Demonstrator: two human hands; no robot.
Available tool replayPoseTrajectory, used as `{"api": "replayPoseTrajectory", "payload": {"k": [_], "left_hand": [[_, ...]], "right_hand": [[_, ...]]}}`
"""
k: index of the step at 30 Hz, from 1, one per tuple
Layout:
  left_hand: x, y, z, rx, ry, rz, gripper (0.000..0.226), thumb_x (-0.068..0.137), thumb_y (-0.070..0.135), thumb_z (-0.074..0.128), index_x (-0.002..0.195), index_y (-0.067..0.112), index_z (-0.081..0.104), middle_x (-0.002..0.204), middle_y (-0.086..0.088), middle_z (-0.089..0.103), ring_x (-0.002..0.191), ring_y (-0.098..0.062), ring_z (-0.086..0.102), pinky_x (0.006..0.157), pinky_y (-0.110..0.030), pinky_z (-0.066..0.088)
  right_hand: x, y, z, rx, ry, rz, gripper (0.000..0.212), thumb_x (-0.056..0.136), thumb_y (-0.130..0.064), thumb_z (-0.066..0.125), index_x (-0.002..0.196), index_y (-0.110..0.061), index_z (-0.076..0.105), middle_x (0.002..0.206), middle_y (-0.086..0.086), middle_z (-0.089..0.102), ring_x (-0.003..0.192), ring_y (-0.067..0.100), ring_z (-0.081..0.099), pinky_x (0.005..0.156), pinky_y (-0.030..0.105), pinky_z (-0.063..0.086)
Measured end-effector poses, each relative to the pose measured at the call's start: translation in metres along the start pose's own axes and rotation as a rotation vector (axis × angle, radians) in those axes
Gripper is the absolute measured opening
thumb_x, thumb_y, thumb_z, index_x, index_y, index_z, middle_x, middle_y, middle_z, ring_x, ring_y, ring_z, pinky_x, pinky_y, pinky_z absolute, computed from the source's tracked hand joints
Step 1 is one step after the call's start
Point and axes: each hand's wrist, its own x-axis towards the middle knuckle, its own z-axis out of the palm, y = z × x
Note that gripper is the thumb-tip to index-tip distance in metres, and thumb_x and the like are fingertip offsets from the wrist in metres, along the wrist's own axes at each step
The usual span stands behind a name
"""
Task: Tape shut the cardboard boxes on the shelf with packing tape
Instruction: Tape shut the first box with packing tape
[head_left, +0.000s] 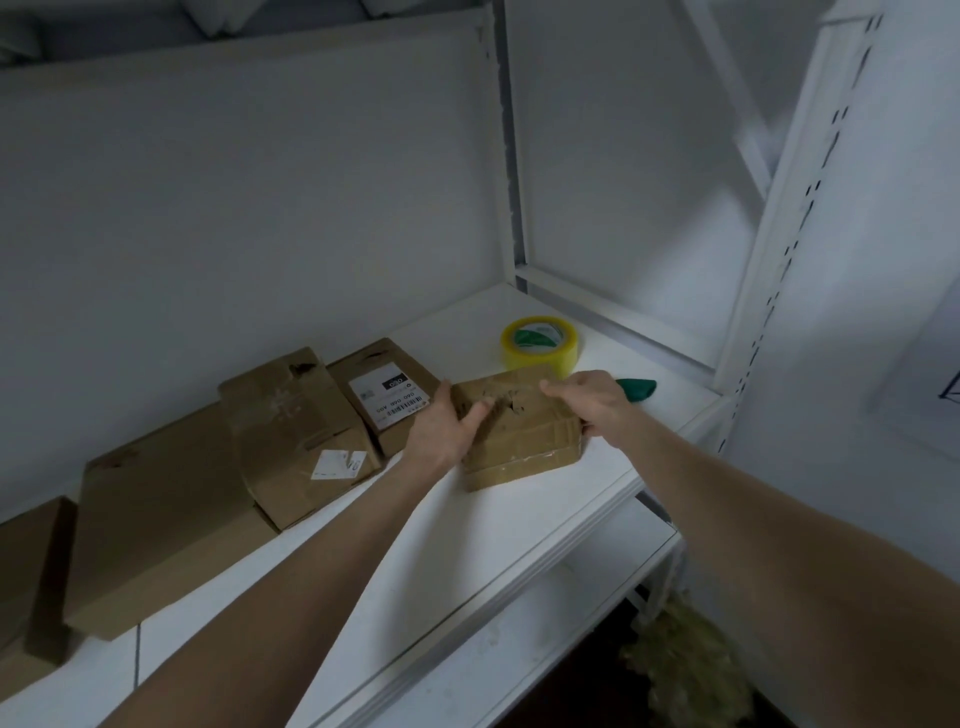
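A small flat cardboard box (524, 441) lies on the white shelf (519, 525), near its front edge. My left hand (441, 431) grips the box's left side, thumb lying across its torn top. My right hand (592, 402) holds the box's right side, fingers over the top edge. Behind the box stands a yellowish roll of packing tape (540, 344) with a green core. A green object (638, 389) shows just past my right hand.
Several more cardboard boxes line the shelf to the left: one with a white label (387, 395), a creased one (296, 436), a large flat one (156, 525). White slotted uprights (779, 234) frame the right. A lower shelf (519, 649) sits beneath.
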Motion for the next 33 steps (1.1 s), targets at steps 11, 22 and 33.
{"api": "replayPoseTrajectory", "payload": {"k": [11, 22, 33], "left_hand": [[0.029, 0.020, -0.015, 0.327, -0.242, 0.085, 0.122, 0.066, 0.064, 0.072, 0.153, 0.022, -0.003, 0.160, -0.006, -0.010, 0.147, -0.027, -0.004, 0.118, -0.051, 0.014], [0.048, 0.019, -0.012, 0.593, -0.342, 0.190, 0.124, 0.062, 0.059, 0.078, 0.152, 0.020, 0.001, 0.150, -0.006, 0.018, 0.137, -0.028, 0.024, 0.108, -0.044, 0.037], [0.072, 0.071, -0.020, 0.642, -0.261, 0.234, 0.117, 0.066, 0.057, 0.076, 0.152, 0.017, 0.008, 0.149, -0.012, 0.020, 0.136, -0.030, 0.026, 0.104, -0.044, 0.039]], "right_hand": [[0.031, -0.030, -0.011, -0.470, 0.278, -0.155, 0.038, 0.098, -0.015, 0.043, 0.134, -0.016, 0.053, 0.129, 0.014, 0.058, 0.115, 0.033, 0.055, 0.098, 0.038, 0.047], [0.082, -0.037, 0.011, -1.050, 0.056, -0.258, 0.040, 0.103, -0.019, 0.035, 0.142, -0.022, 0.046, 0.148, 0.011, 0.041, 0.135, 0.029, 0.033, 0.109, 0.036, 0.027], [0.079, -0.074, -0.040, -0.471, 0.340, -0.261, 0.042, 0.098, -0.019, 0.049, 0.139, -0.012, 0.050, 0.125, 0.023, 0.058, 0.119, 0.038, 0.050, 0.095, 0.041, 0.045]]}}
